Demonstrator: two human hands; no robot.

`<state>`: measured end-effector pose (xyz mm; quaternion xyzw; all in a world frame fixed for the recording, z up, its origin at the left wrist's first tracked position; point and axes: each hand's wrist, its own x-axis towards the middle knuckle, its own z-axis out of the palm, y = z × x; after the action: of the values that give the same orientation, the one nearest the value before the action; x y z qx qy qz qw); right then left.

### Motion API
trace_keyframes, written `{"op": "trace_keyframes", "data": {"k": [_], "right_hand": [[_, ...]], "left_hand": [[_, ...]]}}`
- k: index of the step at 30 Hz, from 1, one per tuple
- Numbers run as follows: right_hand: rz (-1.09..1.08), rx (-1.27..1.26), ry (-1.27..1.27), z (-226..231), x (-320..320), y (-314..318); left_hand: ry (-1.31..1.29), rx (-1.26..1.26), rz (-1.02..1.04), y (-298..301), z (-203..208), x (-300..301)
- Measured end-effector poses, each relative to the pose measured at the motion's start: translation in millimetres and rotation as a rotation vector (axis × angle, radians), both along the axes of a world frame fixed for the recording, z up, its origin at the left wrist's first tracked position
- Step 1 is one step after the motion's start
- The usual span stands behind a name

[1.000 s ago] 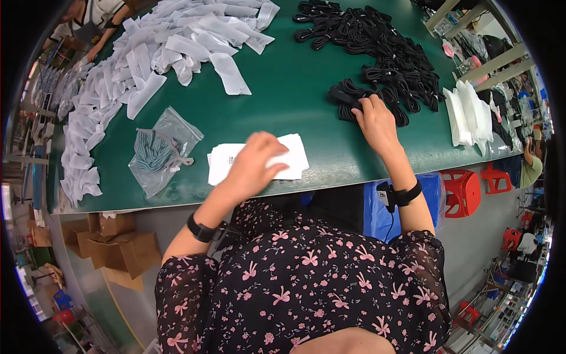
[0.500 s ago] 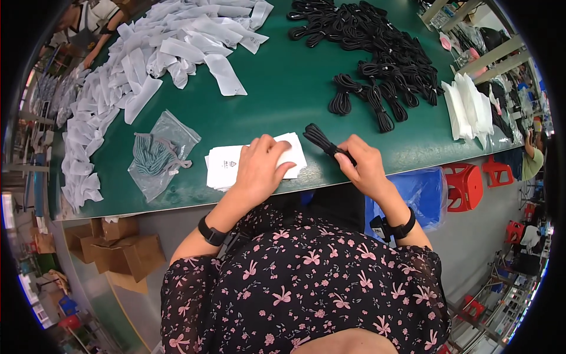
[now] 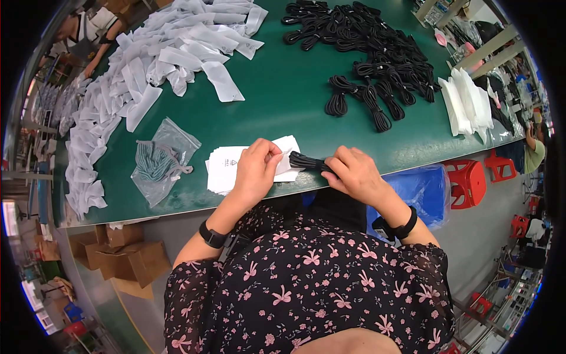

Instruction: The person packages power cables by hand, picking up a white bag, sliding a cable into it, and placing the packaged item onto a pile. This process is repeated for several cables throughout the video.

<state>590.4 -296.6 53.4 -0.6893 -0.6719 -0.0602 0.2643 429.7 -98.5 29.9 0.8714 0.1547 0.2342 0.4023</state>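
My right hand [image 3: 356,172] grips a coiled black cable [image 3: 308,163] by one end, its other end pointing left. That free end is at the mouth of a white bag [image 3: 285,164], which my left hand [image 3: 256,169] pinches by the edge between thumb and fingers. Whether the cable tip is inside the bag or just against it, I cannot tell. Beneath my left hand lies a stack of flat white printed bags [image 3: 220,172], close to the table's front edge.
Filled whitish bags [image 3: 141,88] heap along the left. Coiled black cables [image 3: 377,65] pile up at the back right, near white bags [image 3: 466,106]. A clear bag with grey-green cord [image 3: 157,162] lies left of the stack. Below the table are a blue bin [image 3: 421,194] and red stools [image 3: 466,184].
My right hand has brought the cable leftward, up to the white bags. My left hand has drawn its fingers together and now lifts the edge of one bag.
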Motion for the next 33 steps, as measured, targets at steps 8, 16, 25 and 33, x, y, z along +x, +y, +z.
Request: {"op": "trace_keyframes", "data": {"k": [8, 16, 25, 33], "right_hand": [[-0.18, 0.064, 0.12, -7, 0, 3], [-0.127, 0.061, 0.135, -4, -8, 4], [0.015, -0.02, 0.116, -2, -5, 10], [-0.194, -0.574, 1.45, -8, 5, 20]], "left_hand": [[-0.014, 0.377, -0.113, -1, 4, 0], [0.082, 0.072, -0.037, 0, 1, -3], [-0.126, 0.046, -0.122, -1, 8, -1], [-0.197, 0.305, -0.282, -1, 24, 2]]}}
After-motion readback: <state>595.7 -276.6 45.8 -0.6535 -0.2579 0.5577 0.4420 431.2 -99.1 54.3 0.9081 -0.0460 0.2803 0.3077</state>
